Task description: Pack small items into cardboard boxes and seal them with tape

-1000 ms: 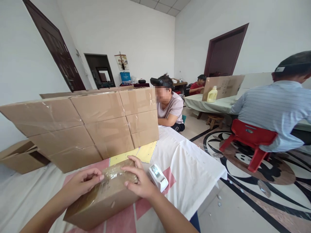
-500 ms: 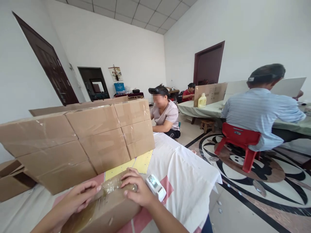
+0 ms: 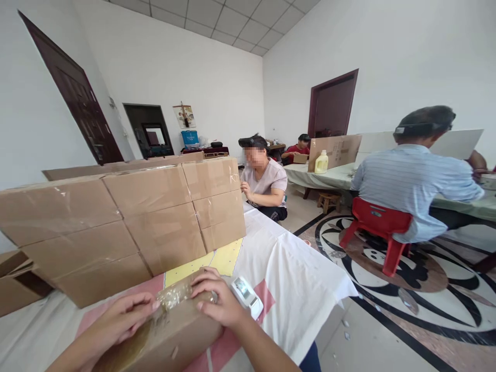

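A brown cardboard box (image 3: 182,333) lies on the cloth in front of me, with shiny clear packing tape (image 3: 172,299) across its top. My left hand (image 3: 129,315) is closed at the left end of this tape, thumb and fingertips pinched together on it. Curled over the far right part of the box top, my right hand (image 3: 215,297) grips the tape; a rounded shiny edge, perhaps of the roll, peeks out beside its fingers. Its palm side is hidden. Just right of that hand sits a white device (image 3: 247,298) with a greyish window.
Taped cardboard boxes (image 3: 155,222) form a wall across the table. An open carton (image 3: 19,284) stands at the left. The white cloth (image 3: 287,268) hangs over the table edge. Beyond it a person (image 3: 263,181) sits; another sits on a red chair (image 3: 382,222) at a second table.
Both hands stay at the tape on the box with hardly any shift. The view has turned slightly. The person across has raised a hand, and a small box now shows before the far person.
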Action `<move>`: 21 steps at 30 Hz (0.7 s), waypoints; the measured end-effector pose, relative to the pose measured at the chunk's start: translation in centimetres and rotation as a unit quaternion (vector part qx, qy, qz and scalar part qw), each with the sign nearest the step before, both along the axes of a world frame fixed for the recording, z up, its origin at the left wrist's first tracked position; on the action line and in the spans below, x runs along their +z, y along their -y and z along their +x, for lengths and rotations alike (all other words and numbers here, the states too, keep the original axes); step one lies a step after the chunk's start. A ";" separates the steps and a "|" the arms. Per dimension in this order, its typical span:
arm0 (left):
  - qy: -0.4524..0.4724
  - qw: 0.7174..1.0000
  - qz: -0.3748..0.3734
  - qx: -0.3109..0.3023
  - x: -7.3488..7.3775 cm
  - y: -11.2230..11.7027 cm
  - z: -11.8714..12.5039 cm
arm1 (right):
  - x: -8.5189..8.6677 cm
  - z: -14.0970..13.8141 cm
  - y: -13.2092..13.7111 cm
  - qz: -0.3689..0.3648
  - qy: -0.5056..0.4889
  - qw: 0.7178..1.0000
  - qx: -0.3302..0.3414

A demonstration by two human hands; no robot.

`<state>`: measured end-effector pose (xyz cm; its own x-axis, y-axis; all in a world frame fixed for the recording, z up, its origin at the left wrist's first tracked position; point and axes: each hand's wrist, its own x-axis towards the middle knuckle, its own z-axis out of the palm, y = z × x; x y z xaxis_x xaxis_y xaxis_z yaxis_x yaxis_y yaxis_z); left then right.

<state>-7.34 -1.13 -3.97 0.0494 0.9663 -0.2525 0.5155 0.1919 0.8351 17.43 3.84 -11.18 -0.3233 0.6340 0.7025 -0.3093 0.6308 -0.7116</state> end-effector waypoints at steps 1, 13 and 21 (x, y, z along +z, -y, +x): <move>-0.004 1.000 0.003 -0.005 -0.1 -0.1 0.0 | 0.0 0.0 0.0 -0.002 -0.002 1.000 0.002; -0.051 0.997 0.056 -0.009 -1.5 0.1 0.1 | 0.3 -0.2 0.4 -0.008 -0.012 1.000 0.003; -0.040 0.990 0.127 0.041 -0.7 0.1 0.7 | -0.3 -0.8 0.4 -0.001 -0.052 0.999 -0.007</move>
<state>-6.66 -1.21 -4.67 -0.0417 0.9991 -0.0006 0.5740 0.0245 0.8185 16.65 3.49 -11.53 -0.2399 0.6403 0.7297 -0.3716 0.6338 -0.6784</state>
